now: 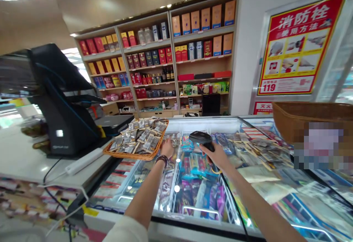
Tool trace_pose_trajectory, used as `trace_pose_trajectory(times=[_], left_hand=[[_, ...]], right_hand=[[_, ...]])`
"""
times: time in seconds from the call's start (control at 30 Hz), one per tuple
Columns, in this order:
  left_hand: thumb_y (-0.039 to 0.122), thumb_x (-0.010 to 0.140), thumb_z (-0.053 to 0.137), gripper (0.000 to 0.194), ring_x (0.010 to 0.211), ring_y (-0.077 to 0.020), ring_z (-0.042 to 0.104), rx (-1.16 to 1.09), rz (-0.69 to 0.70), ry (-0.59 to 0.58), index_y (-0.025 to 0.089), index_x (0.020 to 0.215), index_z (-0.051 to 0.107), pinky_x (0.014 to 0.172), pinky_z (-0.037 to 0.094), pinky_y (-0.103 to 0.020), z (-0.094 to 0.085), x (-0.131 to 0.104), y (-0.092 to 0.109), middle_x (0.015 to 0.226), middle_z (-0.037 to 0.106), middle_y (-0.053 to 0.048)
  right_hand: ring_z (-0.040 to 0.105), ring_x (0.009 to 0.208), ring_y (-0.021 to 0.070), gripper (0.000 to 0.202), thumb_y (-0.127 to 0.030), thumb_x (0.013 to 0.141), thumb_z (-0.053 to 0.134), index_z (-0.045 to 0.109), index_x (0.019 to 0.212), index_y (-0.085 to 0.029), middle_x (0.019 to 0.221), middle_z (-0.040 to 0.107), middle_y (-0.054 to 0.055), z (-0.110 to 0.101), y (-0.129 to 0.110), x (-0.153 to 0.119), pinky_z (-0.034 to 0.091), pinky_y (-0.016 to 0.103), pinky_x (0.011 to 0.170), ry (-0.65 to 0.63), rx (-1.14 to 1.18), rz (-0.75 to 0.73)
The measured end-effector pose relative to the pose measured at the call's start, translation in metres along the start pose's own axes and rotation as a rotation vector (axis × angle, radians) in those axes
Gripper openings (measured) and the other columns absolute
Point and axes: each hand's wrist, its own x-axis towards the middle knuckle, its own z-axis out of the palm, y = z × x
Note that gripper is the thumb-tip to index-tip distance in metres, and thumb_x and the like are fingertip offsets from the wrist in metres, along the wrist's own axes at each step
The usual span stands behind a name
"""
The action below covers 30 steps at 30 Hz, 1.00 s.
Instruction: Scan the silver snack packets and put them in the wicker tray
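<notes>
A black handheld barcode scanner (200, 137) with a cable is gripped in my right hand (216, 156), its head pointing left over the glass-topped freezer (176, 218). My left hand (166, 148), with a dark beaded bracelet on the wrist, is closed at the edge of a small clear packet (174, 139); its fingertips are partly hidden. Just left of that hand, an orange wicker basket (147, 156) holds many similar small packets (138, 139). Beneath the glass, colourful bagged goods (194, 165) lie in white wire dividers.
A black checkout machine (59, 113) stands on the white counter at left, with a white power strip (84, 162) before it. More packets (255, 148) and a brown basket (311, 121) are on the right. Shelves (172, 56) of boxed goods line the back wall.
</notes>
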Motion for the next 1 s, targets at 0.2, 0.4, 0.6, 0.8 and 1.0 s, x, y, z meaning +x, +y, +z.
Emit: trace_pose_trajectory(times=[0.2, 0.4, 0.6, 0.8, 1.0], left_hand=[[0.029, 0.094, 0.059, 0.017, 0.117, -0.0297, 0.064, -0.148, -0.068, 0.108, 0.020, 0.094, 0.073, 0.107, 0.043, -0.039, -0.006, -0.029, -0.003, 0.115, 0.070, -0.015], [0.033, 0.091, 0.066, 0.016, 0.116, -0.0308, 0.063, -0.089, -0.095, 0.133, 0.018, 0.090, 0.067, 0.102, 0.044, -0.040, -0.005, -0.039, 0.000, 0.115, 0.067, -0.017], [0.042, 0.076, 0.080, 0.032, 0.132, -0.0372, 0.055, -0.122, -0.166, 0.149, 0.019, 0.097, 0.069, 0.110, 0.039, -0.043, -0.001, -0.028, 0.011, 0.125, 0.069, -0.020], [0.028, 0.069, 0.083, 0.019, 0.108, -0.0331, 0.068, -0.319, -0.201, 0.158, 0.020, 0.078, 0.068, 0.101, 0.045, -0.043, 0.002, -0.030, 0.008, 0.101, 0.075, -0.015], [0.025, 0.067, 0.083, 0.025, 0.072, -0.0194, 0.068, -0.789, -0.194, 0.188, 0.021, 0.066, 0.059, 0.075, 0.051, -0.029, 0.002, -0.039, -0.004, 0.069, 0.069, -0.004]], right_hand=[[0.048, 0.035, 0.0118, 0.050, -0.071, 0.069, 0.068, 0.053, 0.069, -0.023, 0.058, 0.061, 0.000, 0.032, -0.004, 0.003, 0.037, 0.027, 0.038, -0.002, 0.096, 0.001], [0.048, 0.035, 0.0121, 0.053, -0.072, 0.069, 0.071, 0.056, 0.073, -0.022, 0.055, 0.060, -0.001, 0.037, 0.007, -0.007, 0.038, 0.027, 0.037, 0.014, 0.094, 0.007], [0.050, 0.036, 0.0129, 0.056, -0.075, 0.069, 0.071, 0.057, 0.077, -0.021, 0.058, 0.063, 0.000, 0.036, 0.018, -0.009, 0.040, 0.028, 0.039, 0.077, 0.090, -0.013], [0.049, 0.036, 0.0142, 0.055, -0.077, 0.073, 0.066, 0.056, 0.073, -0.023, 0.053, 0.060, 0.000, 0.035, 0.019, -0.013, 0.041, 0.030, 0.040, 0.071, 0.048, -0.021], [0.052, 0.038, 0.0174, 0.044, -0.068, 0.078, 0.064, 0.056, 0.070, -0.025, 0.042, 0.053, -0.003, 0.039, 0.012, -0.021, 0.042, 0.030, 0.048, 0.017, -0.098, -0.048]])
